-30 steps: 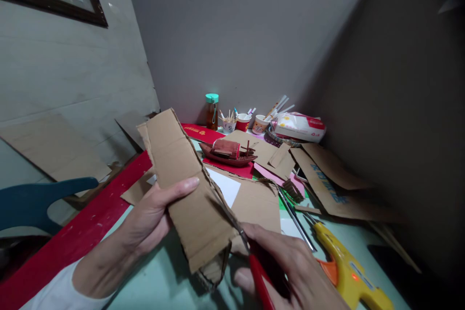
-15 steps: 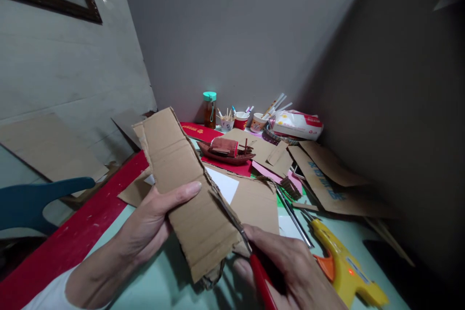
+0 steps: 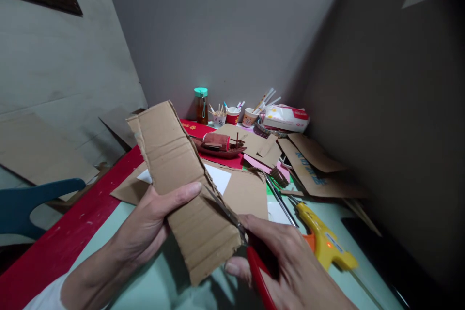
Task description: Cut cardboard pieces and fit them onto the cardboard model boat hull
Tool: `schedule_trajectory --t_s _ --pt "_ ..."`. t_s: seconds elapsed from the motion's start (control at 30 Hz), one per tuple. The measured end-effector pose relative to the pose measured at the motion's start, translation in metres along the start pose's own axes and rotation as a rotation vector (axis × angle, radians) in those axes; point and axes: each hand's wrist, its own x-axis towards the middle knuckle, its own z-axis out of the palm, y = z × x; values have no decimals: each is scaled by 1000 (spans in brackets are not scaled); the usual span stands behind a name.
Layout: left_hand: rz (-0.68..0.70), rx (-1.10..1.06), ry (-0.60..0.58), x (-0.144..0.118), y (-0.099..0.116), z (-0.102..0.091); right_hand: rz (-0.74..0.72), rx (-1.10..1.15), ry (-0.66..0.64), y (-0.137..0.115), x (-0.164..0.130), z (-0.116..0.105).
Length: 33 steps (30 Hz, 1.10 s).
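Note:
My left hand [image 3: 150, 223] grips a long strip of brown corrugated cardboard [image 3: 178, 174], thumb across its face, holding it tilted above the table. My right hand [image 3: 290, 266] holds red-handled scissors [image 3: 250, 256]; their blades [image 3: 223, 208] run along the strip's right edge. A yellow and orange glue gun [image 3: 325, 244] lies on the pale green table [image 3: 160, 281] just right of my right hand.
Flat cardboard sheets [image 3: 312, 169] and coloured paper cover the table's middle. A small dark red model boat [image 3: 218, 145] sits on red paper. At the back stand a bottle with a teal cap [image 3: 200, 105], paper cups with sticks [image 3: 232, 115] and a tissue pack [image 3: 285, 117]. A blue chair [image 3: 32, 198] is left.
The scissors have moved further up along the strip's right edge. The hanging scrap under the strip's lower end is gone from view. The view has shifted right.

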Motion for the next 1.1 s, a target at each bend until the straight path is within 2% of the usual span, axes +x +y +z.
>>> schedule_trajectory --t_s 0.17,0.33,0.47,0.6,0.73,0.9,1.1 --pt "-40 -10 -48 -15 -6 8 1 -6 79 -2 -33 6" --pt "-131 -8 -81 -39 -21 13 63 -47 35 6 -74 18" --pt "-130 5 -64 -56 -29 14 56 -41 127 -3 -94 22" --pt "-103 73 -87 -64 -30 16 49 -17 143 -15 -100 21" --pt "-94 107 -115 -67 -30 18 66 2 121 -10 -102 24" --pt "-96 56 -66 -71 -35 22 137 10 -35 -3 -104 26" --pt "-58 109 -57 -69 -36 26 298 -29 -1 -10 -106 20"
